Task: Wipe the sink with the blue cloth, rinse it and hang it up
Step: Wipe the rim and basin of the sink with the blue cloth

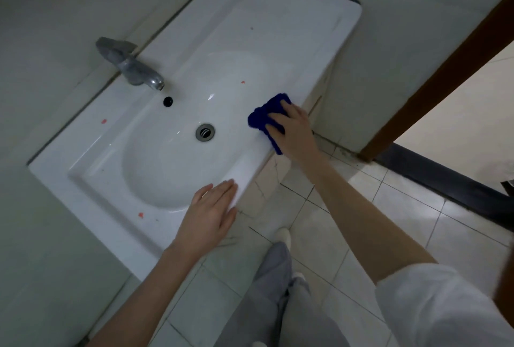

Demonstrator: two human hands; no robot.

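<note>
Your right hand pressed the blue cloth, fingers flat, on the sink front rim, with the basin just to its left, while your left hand lay open on that rim.

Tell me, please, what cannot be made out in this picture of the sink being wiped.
1. Head view: the right hand covers much of the blue cloth, so its folding stays hidden.
2. Head view: the left hand hides the sink rim beneath it.
3. Head view: the pink spots are too small to identify.
4. Head view: the tap is blurred; its handle setting is unclear.
</note>
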